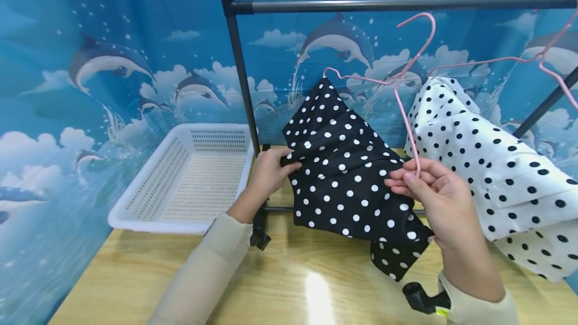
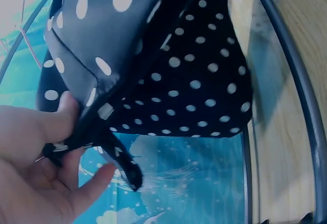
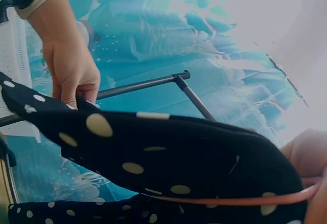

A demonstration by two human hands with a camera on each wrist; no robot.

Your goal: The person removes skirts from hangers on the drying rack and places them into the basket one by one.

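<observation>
A black cloth garment with white dots (image 1: 343,164) slants down from one end of a pink hanger (image 1: 408,129). The hanger is tilted, its hook just in front of and below the rack's bar. My left hand (image 1: 271,168) pinches the garment's left edge between thumb and fingers; the left wrist view shows the gathered cloth (image 2: 102,81) there. With thumb and fingertips my right hand (image 1: 440,199) holds the lower end of the hanger, beside the garment's right edge. In the right wrist view the hanger's pink arm (image 3: 240,201) runs along the dark cloth into that hand.
A black clothes rack (image 1: 361,6) stands on the wooden table (image 1: 289,275). At right, a white garment with black dots (image 1: 496,164) hangs from another pink hanger (image 1: 492,60). A white plastic basket (image 1: 119,214) sits at left, against a dolphin-printed curtain (image 1: 40,89).
</observation>
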